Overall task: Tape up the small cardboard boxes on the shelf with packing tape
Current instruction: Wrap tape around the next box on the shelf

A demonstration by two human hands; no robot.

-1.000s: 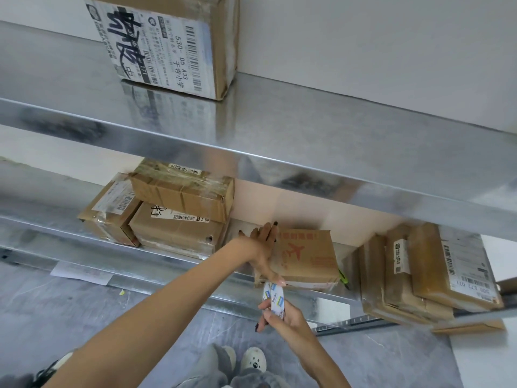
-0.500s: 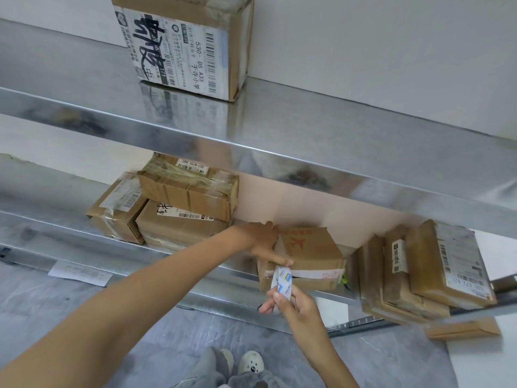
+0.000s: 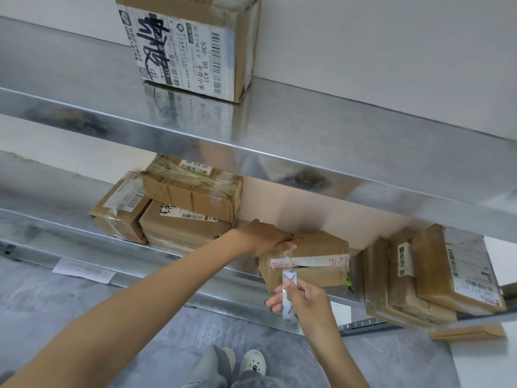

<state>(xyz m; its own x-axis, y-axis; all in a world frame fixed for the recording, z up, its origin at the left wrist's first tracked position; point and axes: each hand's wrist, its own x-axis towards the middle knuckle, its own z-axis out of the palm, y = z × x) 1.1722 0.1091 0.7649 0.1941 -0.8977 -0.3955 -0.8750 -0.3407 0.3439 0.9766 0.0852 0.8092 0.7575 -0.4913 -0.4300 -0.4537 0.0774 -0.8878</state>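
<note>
Steel upper shelf (image 3: 335, 141) overhangs small box (image 3: 321, 247), parcel stacks (image 3: 190, 197) flanking

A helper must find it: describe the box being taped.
On the lower shelf, between the left stack and the leaning parcels, sits the box. It alone has a white strip across its front and the left hand on top.
</note>
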